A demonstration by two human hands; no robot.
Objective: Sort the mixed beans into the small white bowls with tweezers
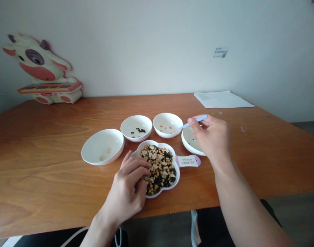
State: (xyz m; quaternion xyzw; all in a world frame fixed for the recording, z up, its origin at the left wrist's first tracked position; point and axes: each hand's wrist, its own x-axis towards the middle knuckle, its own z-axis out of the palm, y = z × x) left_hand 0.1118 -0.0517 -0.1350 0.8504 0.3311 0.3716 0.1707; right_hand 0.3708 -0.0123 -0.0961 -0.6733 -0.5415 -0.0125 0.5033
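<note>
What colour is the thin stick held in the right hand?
The stick is pale lavender-blue, seen best in the head view.

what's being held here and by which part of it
The right hand holds the slim lavender utensil around its middle. Whether the left hand, at the flower-shaped dish, grips anything cannot be told.

On the table [44, 144], four bowls [96, 145] arc around the back of the dish [178, 171] holding beans [159, 179] and peanuts [154, 156].
</note>
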